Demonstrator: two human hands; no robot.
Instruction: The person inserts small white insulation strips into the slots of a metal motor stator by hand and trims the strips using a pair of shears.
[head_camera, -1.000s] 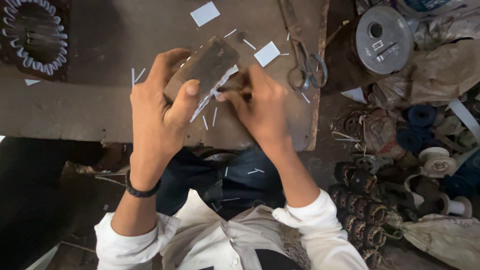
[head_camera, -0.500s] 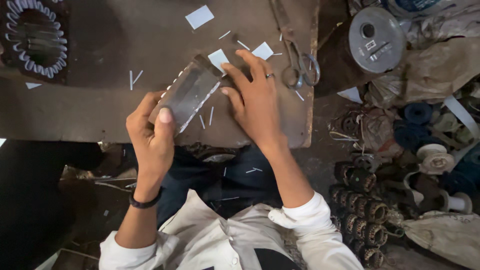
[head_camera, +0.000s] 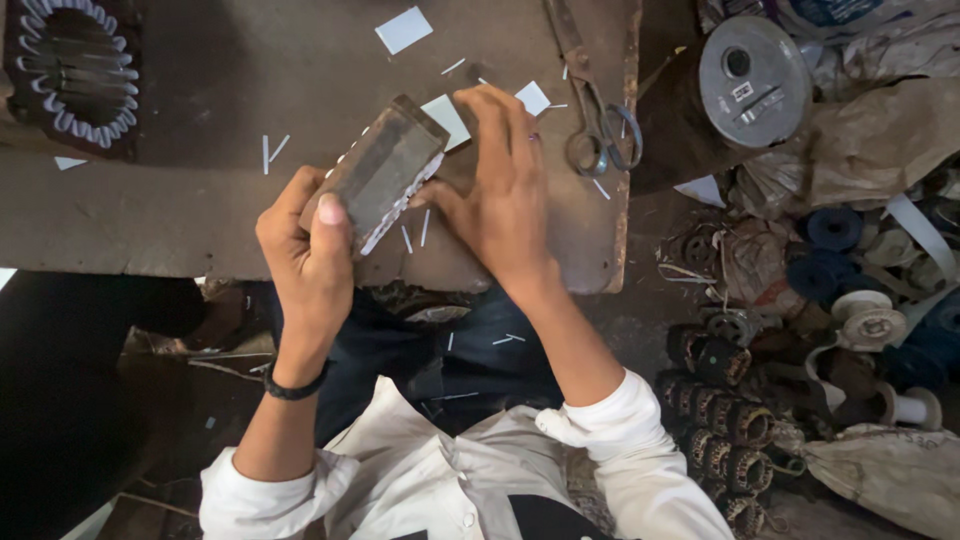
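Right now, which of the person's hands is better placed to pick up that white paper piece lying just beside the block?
Probably the right. The right hand rests with its fingers next to the white paper piece on the workbench, and holds nothing. The left hand is wrapped around the metal block, so it is occupied.

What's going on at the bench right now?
A person in a white shirt works at a wooden board. The left hand grips a flat grey block tilted on the board, with white paper strips along its edge. The right hand presses flat beside it. Scissors, paper scraps and a slotted metal ring lie nearby.
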